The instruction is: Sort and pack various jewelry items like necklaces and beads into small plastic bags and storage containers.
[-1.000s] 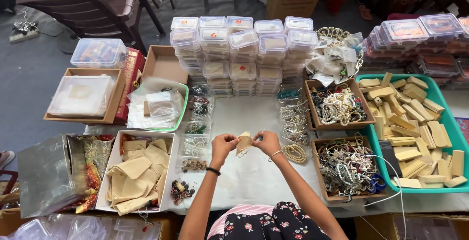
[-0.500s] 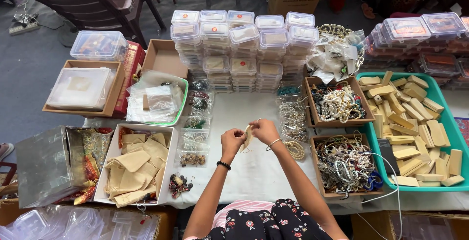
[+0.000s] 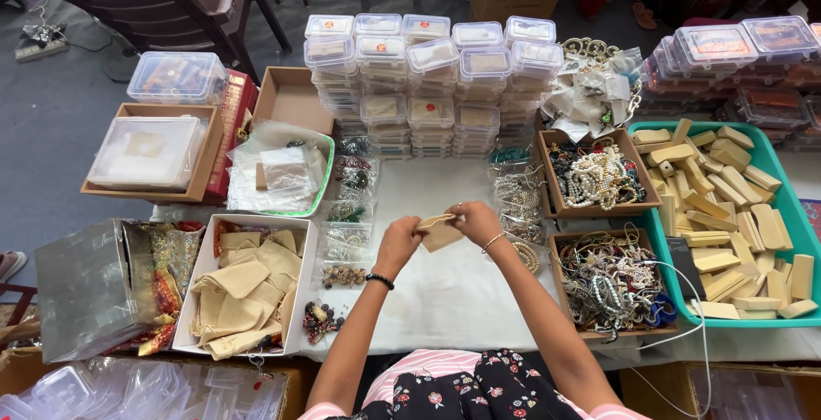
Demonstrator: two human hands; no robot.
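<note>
A white-covered table (image 3: 445, 300) fills the view, crowded on every side but bare in the middle where the person works. At its right end sits a wide teal tray (image 3: 791, 215) heaped with pale wooden blocks (image 3: 727, 206). Along the back rises a stack of clear lidded plastic boxes (image 3: 428, 78), several rows deep. To the left stand a brown cardboard tray (image 3: 150, 155) holding a flat clear packet, a green-rimmed basket (image 3: 282, 176) lined with plastic bags, and nearer the front a white box (image 3: 244, 287) piled with beige cloth pouches (image 3: 239, 287). Right of centre lie two small cardboard boxes of jewellery, the farther box (image 3: 594, 172) full of pearl strands, the nearer box (image 3: 611, 279) tangled with beads and chains. Strings of beads (image 3: 517, 206) trail over the cloth between the boxes and the hands. Over the bare middle of the table, both hands meet on a small beige pouch (image 3: 440, 233), held just above the cloth. The left hand (image 3: 400, 239), with a dark band at the wrist, pinches the pouch's left top edge with closed fingers; the right hand (image 3: 475, 219), wearing a thin bangle, grips the right top edge, its fingers curled tight on the fabric.
</note>
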